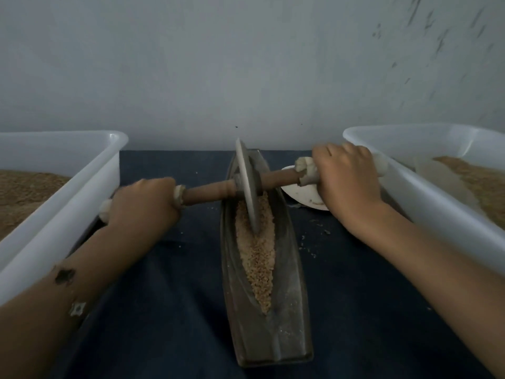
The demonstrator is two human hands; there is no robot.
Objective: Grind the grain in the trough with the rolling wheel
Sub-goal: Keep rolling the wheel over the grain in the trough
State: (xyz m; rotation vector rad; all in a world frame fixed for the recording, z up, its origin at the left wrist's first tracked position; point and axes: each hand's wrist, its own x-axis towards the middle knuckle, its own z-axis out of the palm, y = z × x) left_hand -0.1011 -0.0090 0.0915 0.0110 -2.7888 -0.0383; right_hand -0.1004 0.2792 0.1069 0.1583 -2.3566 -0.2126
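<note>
A long boat-shaped metal trough point(289, 318) lies lengthwise on the dark cloth, running away from me. Tan grain point(258, 263) fills its groove. A thin metal rolling wheel point(247, 184) stands on edge in the grain toward the far half of the trough. A wooden axle point(210, 191) passes through the wheel, slanting up to the right. My left hand point(144, 203) grips the cloth-wrapped left end of the axle. My right hand point(347, 176) grips the wrapped right end.
A white plastic tub point(90, 187) with brown grain stands close on the left, a second white tub point(426, 198) with grain on the right. A small white dish point(303, 195) sits behind the right hand. Loose crumbs dot the dark cloth point(169, 296). A grey wall rises behind.
</note>
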